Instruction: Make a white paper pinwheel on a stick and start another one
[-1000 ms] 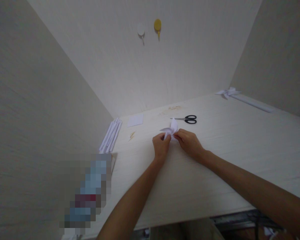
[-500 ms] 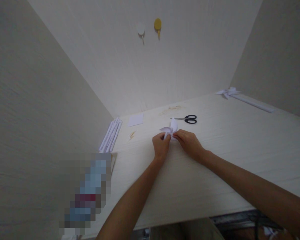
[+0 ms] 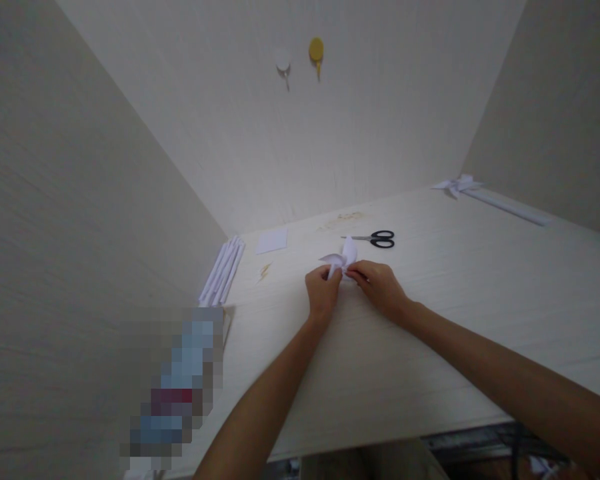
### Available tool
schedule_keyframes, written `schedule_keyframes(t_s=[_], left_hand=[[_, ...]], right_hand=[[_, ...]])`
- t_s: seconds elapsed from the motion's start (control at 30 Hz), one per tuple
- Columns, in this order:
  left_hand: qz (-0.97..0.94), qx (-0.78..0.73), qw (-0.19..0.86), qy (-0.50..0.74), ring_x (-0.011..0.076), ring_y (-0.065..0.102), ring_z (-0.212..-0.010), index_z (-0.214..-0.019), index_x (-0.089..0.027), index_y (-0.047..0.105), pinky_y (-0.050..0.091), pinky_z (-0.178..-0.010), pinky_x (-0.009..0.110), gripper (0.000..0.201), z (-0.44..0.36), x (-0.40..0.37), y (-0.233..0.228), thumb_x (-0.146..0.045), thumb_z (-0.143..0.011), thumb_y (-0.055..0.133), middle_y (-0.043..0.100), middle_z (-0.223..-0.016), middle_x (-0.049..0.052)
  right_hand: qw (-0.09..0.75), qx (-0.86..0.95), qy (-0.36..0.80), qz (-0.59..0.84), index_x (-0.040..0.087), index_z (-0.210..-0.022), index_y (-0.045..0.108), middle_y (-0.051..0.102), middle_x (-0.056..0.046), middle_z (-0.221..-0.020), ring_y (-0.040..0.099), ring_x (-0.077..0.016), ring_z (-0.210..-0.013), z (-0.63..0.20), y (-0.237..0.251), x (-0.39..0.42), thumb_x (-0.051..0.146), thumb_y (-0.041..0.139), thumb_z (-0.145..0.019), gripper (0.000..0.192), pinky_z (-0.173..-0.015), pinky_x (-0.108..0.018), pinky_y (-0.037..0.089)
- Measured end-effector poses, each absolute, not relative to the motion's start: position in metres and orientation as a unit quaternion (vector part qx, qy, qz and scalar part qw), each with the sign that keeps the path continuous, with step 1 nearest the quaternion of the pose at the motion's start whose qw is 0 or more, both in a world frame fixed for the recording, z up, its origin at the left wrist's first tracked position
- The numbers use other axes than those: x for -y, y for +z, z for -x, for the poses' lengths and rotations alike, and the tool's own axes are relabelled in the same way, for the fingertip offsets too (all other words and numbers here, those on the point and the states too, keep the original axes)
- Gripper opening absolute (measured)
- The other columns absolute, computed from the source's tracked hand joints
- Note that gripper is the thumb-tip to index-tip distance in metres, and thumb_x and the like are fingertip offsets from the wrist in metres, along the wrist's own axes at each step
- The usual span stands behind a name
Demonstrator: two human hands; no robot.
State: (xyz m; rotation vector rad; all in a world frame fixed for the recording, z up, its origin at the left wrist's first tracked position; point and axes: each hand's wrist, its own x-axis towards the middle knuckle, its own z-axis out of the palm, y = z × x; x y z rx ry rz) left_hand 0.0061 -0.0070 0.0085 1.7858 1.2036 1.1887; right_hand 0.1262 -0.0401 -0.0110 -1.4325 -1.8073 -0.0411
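Note:
A white paper pinwheel with curled blades is held above the middle of the table. My left hand is closed on its left and lower side, thumb near the centre. From the right, my right hand pinches at the pinwheel's centre with thumb and fingertips. Whether a small pin or pick sits between those fingertips is too small to tell. Just behind the pinwheel lie black-handled scissors, their blades pointing left.
Rolled white paper sticks lie at the left wall, beyond a blurred-out object. A square paper sheet and several thin picks are left of my hands. Another pinwheel on a paper stick rests back right. Two hooks hang on the wall.
Almost nothing differs. Both hands keep their hold on the pinwheel, with only a slight shift of my right fingertips at its centre.

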Motion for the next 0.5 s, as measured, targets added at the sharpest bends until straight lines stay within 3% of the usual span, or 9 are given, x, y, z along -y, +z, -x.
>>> schedule_keyframes(t_s=[0.5], left_hand=[[-0.676,-0.454,0.353,0.461,0.0079,0.033,-0.049,-0.046,-0.014,0.045,0.027,-0.047,0.02,0.02,-0.0064,0.0048,0.0046,-0.023,-0.063,0.049,0.035,-0.048,-0.004]], right_hand=[[0.366,0.732,-0.138,0.557,0.015,-0.071,0.059,0.061,-0.005,-0.065,0.054,-0.0158,-0.061,-0.1267,-0.0103,0.0432,0.019,0.046,-0.08,0.017,-0.059,-0.024,0.038]])
